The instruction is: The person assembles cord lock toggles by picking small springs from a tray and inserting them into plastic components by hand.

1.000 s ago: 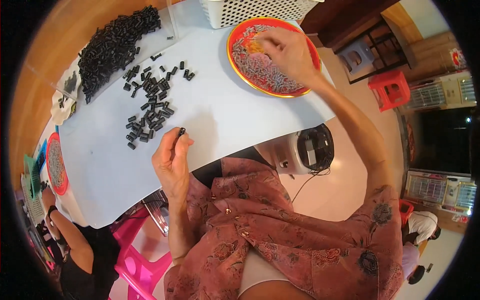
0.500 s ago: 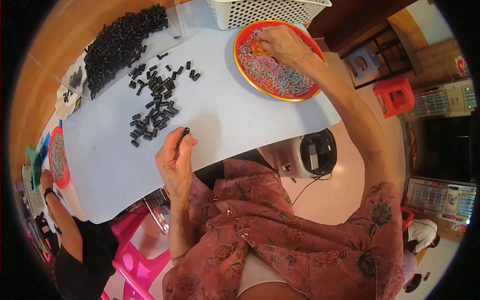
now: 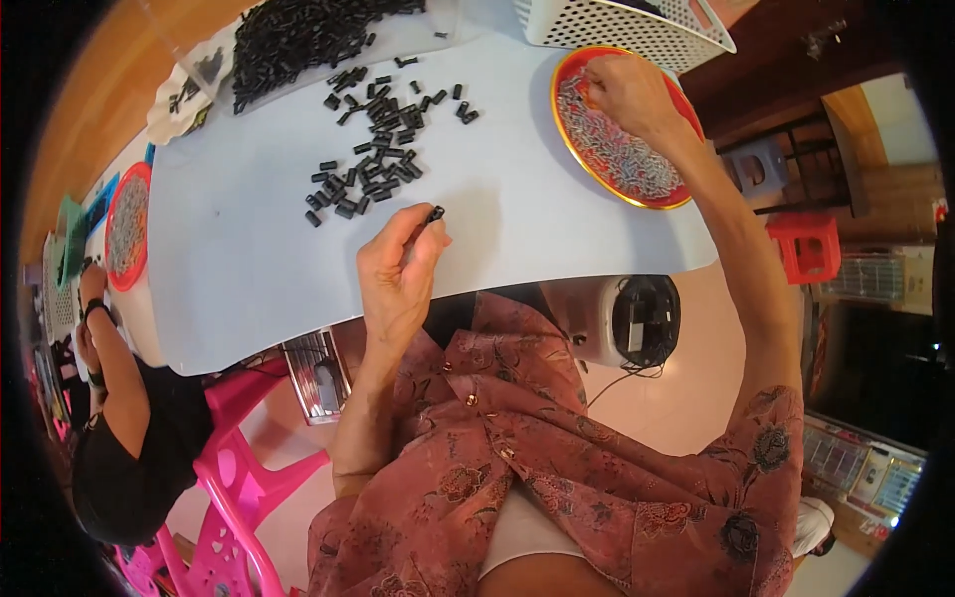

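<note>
Between the thumb and fingers of my left hand (image 3: 396, 284) is a small black cylindrical piece (image 3: 436, 213), held above the table's near side. To its upper left, loose black pieces (image 3: 383, 149) of the same kind lie scattered on the white tabletop (image 3: 259, 229). My right hand (image 3: 637, 95) reaches into a red bowl (image 3: 696, 109) with a yellow rim, its fingers curled among many small grey metal pieces (image 3: 622, 154) that look like screws. The fingertips are hidden, so whatever they grip does not show.
A big heap of black pieces (image 3: 308, 45) sits in a clear tray at the far left. Behind the bowl stands a white perforated basket (image 3: 617, 28). At left, another person's arm (image 3: 119, 348) is near a second red bowl (image 3: 144, 229). A pink chair (image 3: 234, 468) stands below.
The whole view has shifted, so the table and bowl appear farther right. My right hand stays in the bowl, its fingers now more curled. My left hand still holds the black piece.
</note>
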### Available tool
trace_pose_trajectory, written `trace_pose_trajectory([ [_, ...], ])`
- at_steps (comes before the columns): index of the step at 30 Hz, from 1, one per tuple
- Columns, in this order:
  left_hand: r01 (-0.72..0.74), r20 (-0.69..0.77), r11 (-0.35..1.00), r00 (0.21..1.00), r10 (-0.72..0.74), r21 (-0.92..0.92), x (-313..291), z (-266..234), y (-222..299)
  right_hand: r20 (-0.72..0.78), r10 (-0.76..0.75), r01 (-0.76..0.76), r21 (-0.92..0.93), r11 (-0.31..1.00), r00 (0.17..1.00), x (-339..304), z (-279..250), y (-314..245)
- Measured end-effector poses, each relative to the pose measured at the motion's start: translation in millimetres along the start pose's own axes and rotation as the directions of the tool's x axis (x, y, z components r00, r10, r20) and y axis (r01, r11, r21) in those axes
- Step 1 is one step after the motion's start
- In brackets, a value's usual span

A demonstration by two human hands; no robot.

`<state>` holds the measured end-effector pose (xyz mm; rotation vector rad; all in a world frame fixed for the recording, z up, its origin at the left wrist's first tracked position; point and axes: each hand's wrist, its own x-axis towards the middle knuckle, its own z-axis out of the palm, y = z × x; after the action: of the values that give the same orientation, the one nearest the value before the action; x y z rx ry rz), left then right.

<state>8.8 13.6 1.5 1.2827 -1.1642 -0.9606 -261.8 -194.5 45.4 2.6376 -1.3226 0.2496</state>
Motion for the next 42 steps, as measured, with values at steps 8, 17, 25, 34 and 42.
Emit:
trace_pose_trajectory([
  [8, 0.022, 0.017, 0.992, 1.0, -0.02, -0.127, -0.2, -5.0, -0.4, 0.101, 0.178, -0.145, 0.957, 0.252, 0.979, -13.9, -26.6, -106.4],
  [17, 0.005, 0.032, 0.994, 0.999, -0.001, -0.11, 0.6, -4.9, 4.6, 0.183, 0.108, -0.155, 0.962, -0.226, 0.977, -28.1, -5.2, -179.8],
  [25, -0.017, 0.053, 0.992, 0.998, 0.024, -0.125, 0.9, -7.6, 0.2, 0.206, 0.118, -0.146, 0.909, -0.389, 0.971, -37.9, 6.0, -195.0],
  [34, -0.036, 0.045, 0.996, 0.998, 0.04, -0.076, 2.6, -7.9, 3.9, 0.161, 0.194, -0.113, 0.965, -0.237, 0.968, -38.9, 8.3, -198.9],
  [42, -0.003, 0.045, 1.0, 0.999, 0.003, 0.01, 0.4, -7.3, 9.9, 0.193, 0.068, -0.176, 0.963, -0.205, 0.979, -34.9, 9.5, -186.9],
])
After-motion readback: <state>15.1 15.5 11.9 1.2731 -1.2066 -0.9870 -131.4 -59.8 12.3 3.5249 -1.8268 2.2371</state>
